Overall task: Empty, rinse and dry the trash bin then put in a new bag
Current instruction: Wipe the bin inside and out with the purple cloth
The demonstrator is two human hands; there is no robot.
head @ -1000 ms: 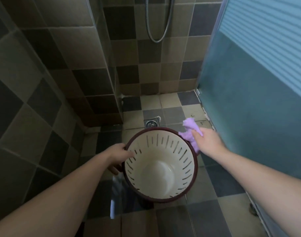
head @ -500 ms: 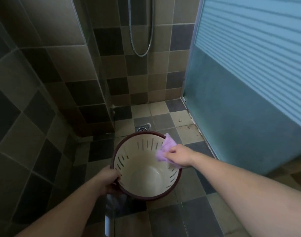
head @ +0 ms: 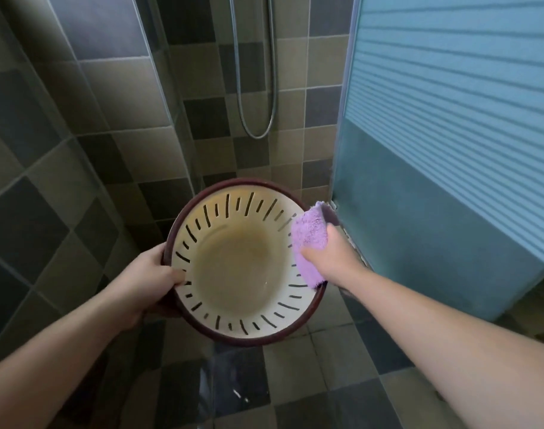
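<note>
Closest to me, wet patches shine on the dark and tan checkered floor tiles (head: 295, 382). Just above them the person holds up a round plastic trash bin (head: 233, 331), cream inside with dark slots round its wall and a maroon rim, tipped so its mouth faces the camera. The left hand (head: 147, 286) grips the bin's left rim, thumb hooked over the inner edge and the fingers curled behind the outside. The right hand (head: 332, 258) clutches a fluffy lilac cleaning cloth (head: 309, 243), pressing it against the inside of the bin's right wall; the cloth folds over the rim there. The bin's bottom looks brownish and stained. To the right stands a blue frosted panel (head: 450, 150) with horizontal ribbing on its upper part. Behind the bin rises a tiled wall (head: 295, 72) in grey and beige squares, with a silver shower hose (head: 258, 136) hanging in a loop.
</note>
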